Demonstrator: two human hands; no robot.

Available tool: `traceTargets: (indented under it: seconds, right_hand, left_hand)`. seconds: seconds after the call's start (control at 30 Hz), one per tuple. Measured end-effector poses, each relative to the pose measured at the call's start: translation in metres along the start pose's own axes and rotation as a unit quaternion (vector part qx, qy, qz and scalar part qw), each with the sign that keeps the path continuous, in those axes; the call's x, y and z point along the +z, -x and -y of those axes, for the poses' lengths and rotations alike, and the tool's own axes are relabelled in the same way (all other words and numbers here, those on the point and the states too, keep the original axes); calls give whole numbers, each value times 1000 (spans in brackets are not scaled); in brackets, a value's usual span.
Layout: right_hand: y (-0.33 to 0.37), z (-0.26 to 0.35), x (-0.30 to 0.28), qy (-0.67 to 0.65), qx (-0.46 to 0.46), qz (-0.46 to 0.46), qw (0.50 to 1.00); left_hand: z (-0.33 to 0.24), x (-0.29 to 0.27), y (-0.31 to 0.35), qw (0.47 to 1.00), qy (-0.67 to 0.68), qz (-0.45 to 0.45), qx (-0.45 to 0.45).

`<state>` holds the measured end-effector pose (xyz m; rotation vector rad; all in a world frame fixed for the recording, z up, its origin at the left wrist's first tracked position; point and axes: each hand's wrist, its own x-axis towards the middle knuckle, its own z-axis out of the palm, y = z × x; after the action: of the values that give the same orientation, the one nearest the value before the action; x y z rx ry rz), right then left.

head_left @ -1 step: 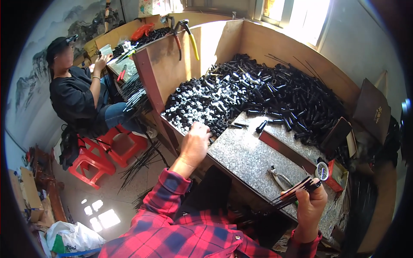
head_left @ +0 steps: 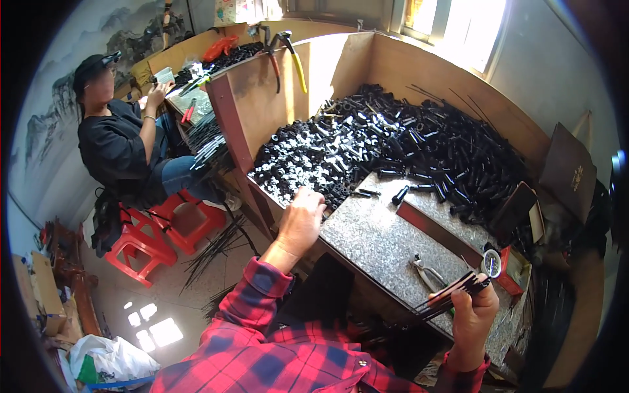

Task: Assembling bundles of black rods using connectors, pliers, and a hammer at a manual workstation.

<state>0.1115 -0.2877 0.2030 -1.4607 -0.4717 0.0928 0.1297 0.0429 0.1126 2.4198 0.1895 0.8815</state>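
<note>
My left hand is at the near left edge of a heap of short black tubular parts, beside the corner of the speckled stone worktop. Its fingers are curled together over the parts, and whatever they pinch is hidden beneath them. On the right, my right hand is closed round a bundle of thin black rods. The rods slant down to the left across the worktop's front edge. Just behind the bundle lie metal pliers, partly covered by it.
Wooden boards wall in the heap. Two pliers hang over the left board. A round white cup stands beside a red box. At left, another person sits near red stools; loose rods lie on the floor.
</note>
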Motion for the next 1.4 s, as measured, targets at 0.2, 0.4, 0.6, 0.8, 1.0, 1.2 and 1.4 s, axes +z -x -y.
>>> traceTargets:
  seconds: [0.2,0.4,0.6,0.8,1.0,1.2,1.4]
  right_hand:
    - [2,0,-4,17,-1,2,1000]
    - [4,-7,-5,8,-22,-8,1000]
    - [2,-8,-8,12,-29,1,1000]
    - [0,-6,-3,58,-61,-34,996]
    - [-1,14,12,66,-3,-82,995]
    - [-2,3,6,189,-60,-97,975]
    - [-7,-2,4,169,-66,-90,979]
  left_hand:
    - [-13,1,2,995,95,-14,36]
    - [-14,10,8,989,144,19,-11]
    - [-12,11,13,988,145,41,20]
    - [-16,10,14,985,167,25,35]
    - [-6,21,24,979,198,-8,44]
    - [-7,67,17,968,249,-20,40]
    - [-5,72,24,971,236,-27,22]
